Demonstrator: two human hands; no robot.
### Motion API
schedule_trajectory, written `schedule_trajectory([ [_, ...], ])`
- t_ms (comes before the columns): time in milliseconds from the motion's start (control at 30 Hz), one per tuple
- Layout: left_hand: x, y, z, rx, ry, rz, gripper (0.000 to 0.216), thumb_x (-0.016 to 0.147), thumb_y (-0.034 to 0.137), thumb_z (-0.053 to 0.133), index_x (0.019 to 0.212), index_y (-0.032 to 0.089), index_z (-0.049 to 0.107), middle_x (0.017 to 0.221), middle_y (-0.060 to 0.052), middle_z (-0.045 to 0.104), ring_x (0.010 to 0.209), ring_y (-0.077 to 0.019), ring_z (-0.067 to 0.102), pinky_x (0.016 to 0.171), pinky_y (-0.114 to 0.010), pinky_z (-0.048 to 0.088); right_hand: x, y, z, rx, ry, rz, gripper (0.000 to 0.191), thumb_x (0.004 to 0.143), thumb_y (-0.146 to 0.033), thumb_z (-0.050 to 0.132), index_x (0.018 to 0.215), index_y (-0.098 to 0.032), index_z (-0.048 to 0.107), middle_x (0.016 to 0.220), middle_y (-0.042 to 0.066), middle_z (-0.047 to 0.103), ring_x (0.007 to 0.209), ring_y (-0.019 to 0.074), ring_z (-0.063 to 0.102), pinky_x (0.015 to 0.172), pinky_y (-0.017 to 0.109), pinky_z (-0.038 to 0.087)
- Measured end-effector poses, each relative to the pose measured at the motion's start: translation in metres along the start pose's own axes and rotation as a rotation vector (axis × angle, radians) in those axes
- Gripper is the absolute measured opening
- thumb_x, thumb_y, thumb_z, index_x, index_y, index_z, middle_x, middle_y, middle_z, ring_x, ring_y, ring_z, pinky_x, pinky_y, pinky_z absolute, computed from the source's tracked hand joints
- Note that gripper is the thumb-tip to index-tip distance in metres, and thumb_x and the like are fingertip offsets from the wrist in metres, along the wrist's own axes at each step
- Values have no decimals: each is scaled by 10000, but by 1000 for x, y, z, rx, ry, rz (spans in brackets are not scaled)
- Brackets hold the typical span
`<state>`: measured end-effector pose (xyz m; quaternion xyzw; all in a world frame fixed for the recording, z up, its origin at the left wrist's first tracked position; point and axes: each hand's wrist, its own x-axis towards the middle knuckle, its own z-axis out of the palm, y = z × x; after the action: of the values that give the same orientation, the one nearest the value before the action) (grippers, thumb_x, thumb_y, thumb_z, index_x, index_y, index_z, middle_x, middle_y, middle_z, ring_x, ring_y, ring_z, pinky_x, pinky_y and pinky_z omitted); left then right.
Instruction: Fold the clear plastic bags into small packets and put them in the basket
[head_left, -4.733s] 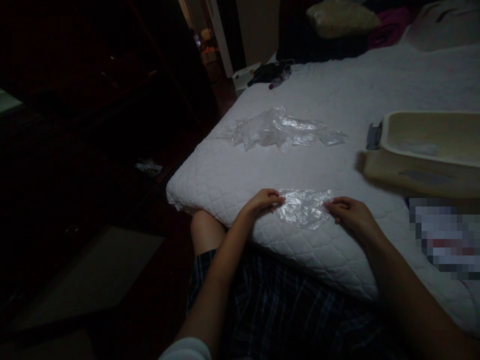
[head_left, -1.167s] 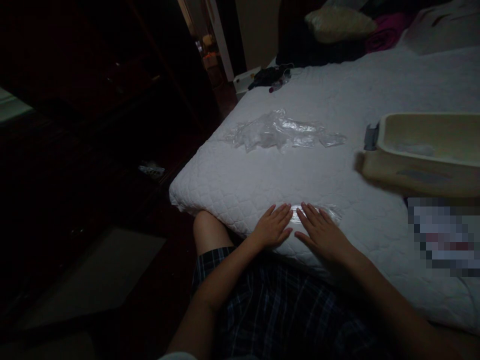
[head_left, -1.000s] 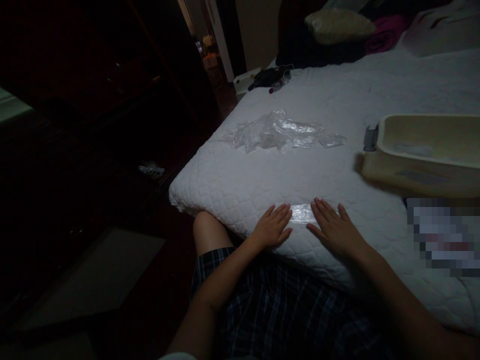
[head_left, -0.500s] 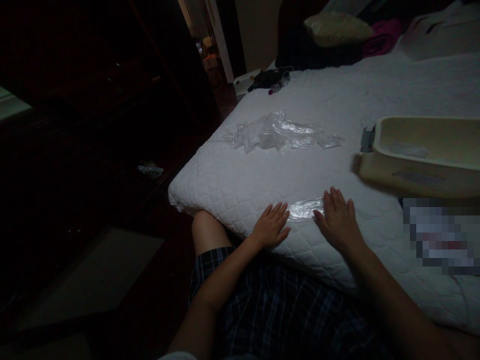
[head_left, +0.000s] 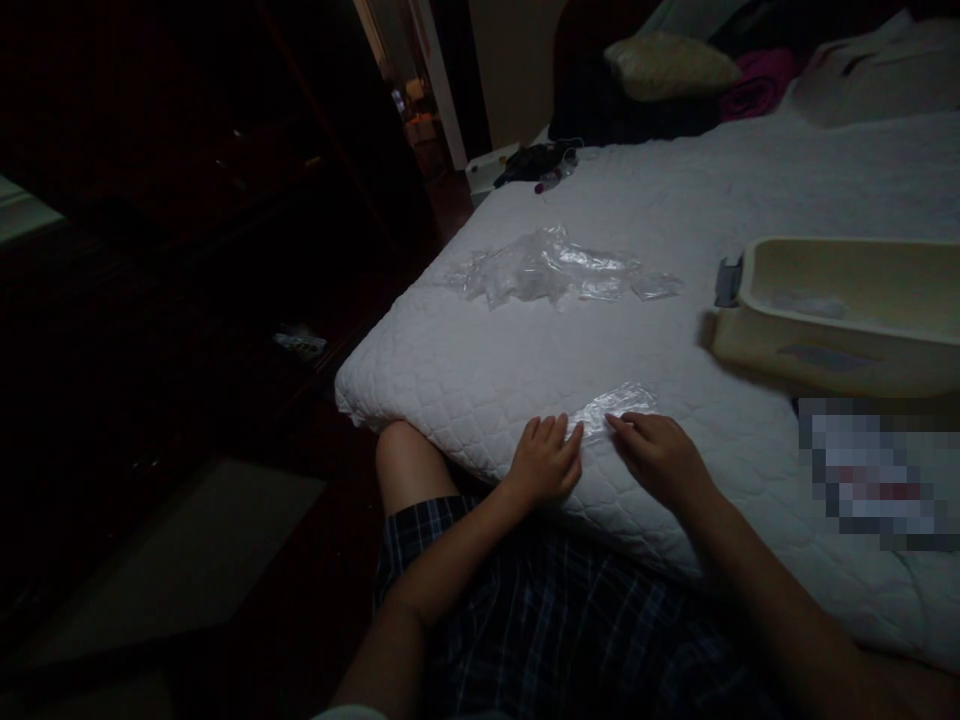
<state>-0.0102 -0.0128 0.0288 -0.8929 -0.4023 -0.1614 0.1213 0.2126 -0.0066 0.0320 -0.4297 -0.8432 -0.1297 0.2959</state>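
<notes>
A folded strip of clear plastic bag [head_left: 611,403] lies on the white quilted bed cover near the front edge, tilted up toward the right. My left hand [head_left: 546,462] is at its left end with the fingers curled down onto the plastic. From the right, my right hand [head_left: 664,462] reaches in, thumb and fingertips pinched together on the strip's lower edge. Further back on the bed, loose crumpled clear plastic bags [head_left: 551,268] are spread out, touched by neither hand.
To the right stands a cream plastic bin [head_left: 832,345] with a grey latch, with some clear plastic inside. A blurred packet [head_left: 870,480] lies before it. A pillow [head_left: 671,67] and a rolled magenta cloth [head_left: 757,82] are at the back. Dark floor and furniture lie left.
My right hand has gone from flat with spread fingers to a pinch and moved left and down. My left fingers have curled. The plastic strip now slants instead of lying level.
</notes>
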Motion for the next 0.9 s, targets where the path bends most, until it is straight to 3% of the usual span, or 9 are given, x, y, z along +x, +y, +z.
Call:
schedule_trajectory([
  [167,0,5,-16,-6,-10,215,495,918,381,431,1330,110,478,1180,-150,645,1019,-275,612,919,-456,464,-6,10,8,102,14,139,228,875,-163,505,1003,-157,694,1027,140,710,942,251,646,839,417,499],
  [300,3,-2,-13,-96,-1,353,326,969,254,363,1193,172,585,1119,-89,690,1032,-205,633,927,-385,480,-6,15,7,226,16,248,219,839,-142,502,935,-178,696,1050,116,718,973,253,660,877,441,502],
  [467,27,-19,7,-197,17,198,285,975,189,399,1176,172,601,1249,-125,641,1219,-230,568,942,-427,510,-5,18,8,347,-3,340,185,812,-145,503,831,-203,678,1025,91,727,961,255,669,868,460,506],
  [567,43,-22,17,-256,18,154,261,968,191,443,1167,166,610,1282,-126,623,1272,-236,530,972,-432,506,-7,21,11,388,4,362,198,811,-141,495,868,-198,675,1024,90,725,950,250,668,867,460,506],
  [733,50,-17,32,-373,38,96,217,951,202,492,1099,163,647,1154,-104,696,1166,-217,615,947,-418,528,-9,24,13,395,-16,391,268,858,-203,485,1052,-188,669,1033,102,717,966,247,656,876,451,502],
  [900,45,-16,39,-524,114,-34,241,919,258,556,1111,144,645,1110,-105,711,1066,-203,662,937,-389,539,-9,25,14,384,-27,368,283,851,-203,488,1069,-185,667,1031,97,714,955,242,652,878,440,501],
])
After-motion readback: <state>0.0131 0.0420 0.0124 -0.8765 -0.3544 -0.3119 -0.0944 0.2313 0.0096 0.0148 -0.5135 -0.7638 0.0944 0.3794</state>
